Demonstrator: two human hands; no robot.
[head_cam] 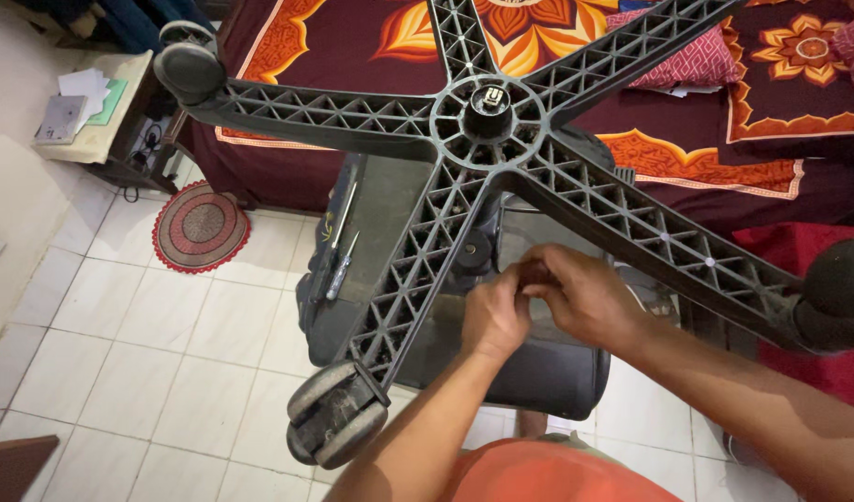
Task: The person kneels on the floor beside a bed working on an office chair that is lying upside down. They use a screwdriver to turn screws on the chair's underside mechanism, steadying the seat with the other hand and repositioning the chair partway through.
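Pinching together, the fingers of the left hand (494, 318) and right hand (580, 296) meet over the underside of an upturned black office chair seat (548, 372); whatever tiny part they grip is hidden. The dark grey ribbed plastic five-arm chair base (487, 116) faces up towards the camera, its arms radiating outward, one ending in a black twin-wheel castor (337, 414) near left. Two screwdrivers (341, 244) lie on the seat. Below is white tiled floor (148, 372); far off, a maroon patterned bedspread (771, 102).
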